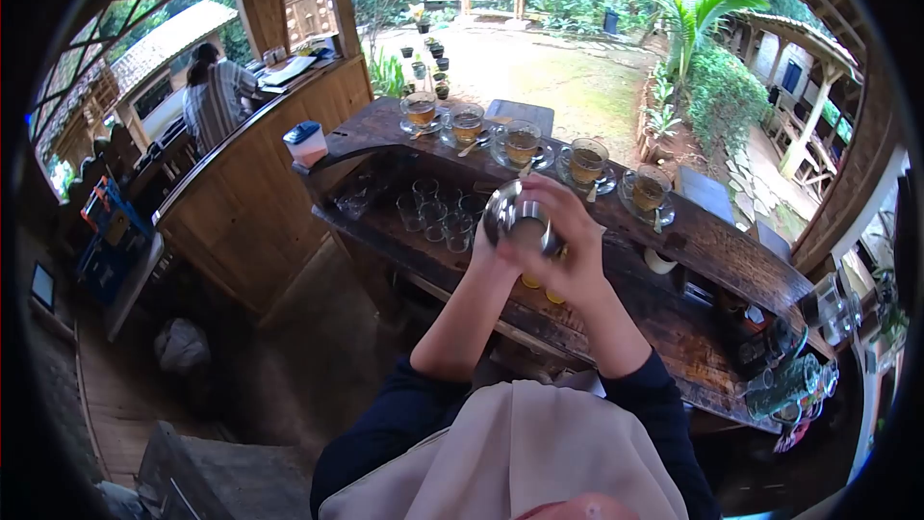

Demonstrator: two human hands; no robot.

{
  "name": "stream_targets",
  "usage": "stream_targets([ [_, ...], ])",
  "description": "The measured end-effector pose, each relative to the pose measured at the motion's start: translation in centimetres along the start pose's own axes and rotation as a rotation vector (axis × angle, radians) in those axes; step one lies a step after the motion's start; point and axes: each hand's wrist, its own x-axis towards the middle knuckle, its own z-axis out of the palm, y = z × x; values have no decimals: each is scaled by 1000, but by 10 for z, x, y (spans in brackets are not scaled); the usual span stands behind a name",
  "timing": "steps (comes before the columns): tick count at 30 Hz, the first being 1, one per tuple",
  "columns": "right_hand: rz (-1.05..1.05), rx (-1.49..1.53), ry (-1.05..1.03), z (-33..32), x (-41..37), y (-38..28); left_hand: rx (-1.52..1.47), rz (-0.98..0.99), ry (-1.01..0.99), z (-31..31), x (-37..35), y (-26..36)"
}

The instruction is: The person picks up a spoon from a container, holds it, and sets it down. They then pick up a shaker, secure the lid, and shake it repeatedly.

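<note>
Both my hands are raised over the wooden counter (654, 327), around a shiny metal container (502, 212). My left hand (493, 248) is closed on its lower left side. My right hand (566, 236) wraps over its top and right side. Just beyond them, several glass cups of amber drink, such as the middle cup (522, 143) and the right one (650, 189), stand on saucers with spoons along the raised ledge. Empty glasses (426, 207) sit left of my hands. Small yellow objects, partly hidden, lie below my right hand.
A lidded plastic tub (306, 144) stands at the counter's left end. Glass jars (830, 306) and a greenish glass vessel (784, 385) are at the right end. A person (214, 101) leans over another wooden counter (255, 197) at the left.
</note>
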Motion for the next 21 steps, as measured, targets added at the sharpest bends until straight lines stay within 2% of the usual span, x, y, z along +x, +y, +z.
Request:
stream_targets([
  [1, 179, 35, 104, 3, -5, 5, 153, 234, 311, 3, 2, -12],
  [2, 94, -53, 93, -4, -2, -5, 94, 163, 205, 0, -2, -16],
  [3, 1, -142, 83, -14, 3, -21, 99, 147, 182, 14, -1, -13],
  [5, -347, -228, -66, -32, 9, -65, -301, -265, -186, 58, -23, -13],
  [6, -531, -186, -64, -34, 5, -78, -503, -465, -368, 66, -29, -14],
  [7, -719, -142, -61, -36, 3, -85, -119, -299, -522, 63, -31, -17],
  [9, -648, -160, -68, -39, 3, -79, 258, -19, -773, 55, -21, -24],
  [10, -569, -163, -74, -39, 0, -72, 251, -29, -775, 51, -20, -22],
  [12, -407, -165, -81, -38, -8, -52, -101, -288, -338, 63, -17, -15],
  [13, -429, -242, -140, -36, -4, -19, -27, -305, -169, 31, 13, -1],
  [15, 90, -20, 60, -18, 8, 4, 62, 88, 229, 28, 26, -20],
  [17, 44, -83, 10, -31, 15, -13, 3, 91, 218, 22, 44, -22],
  [19, 7, -152, -33, -46, 24, -46, -164, -204, -498, -23, 65, -17],
  [20, -298, -325, -137, -54, 25, -68, -271, -536, -234, 66, 25, -14],
  [21, -597, -497, -250, -58, 22, -80, -277, -555, -229, 86, 17, -22],
])
